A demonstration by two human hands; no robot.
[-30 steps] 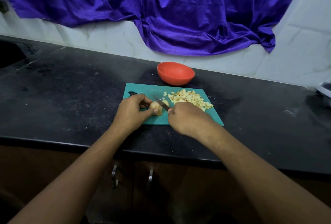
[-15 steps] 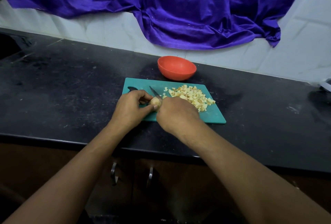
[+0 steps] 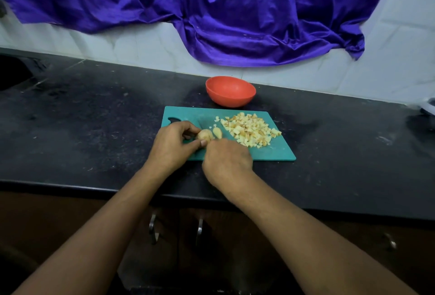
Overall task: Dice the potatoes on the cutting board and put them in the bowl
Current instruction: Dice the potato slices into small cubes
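Pinches potato piece between thumb and curled fingers of left hand, down on left half of teal cutting board. Curls right hand into a tight fist just beside the piece; cannot tell what sits inside (faint blurred streak above potato, unreadable). Shows cut slice just right of piece, diced pile on board's right half, red bowl behind board on black counter
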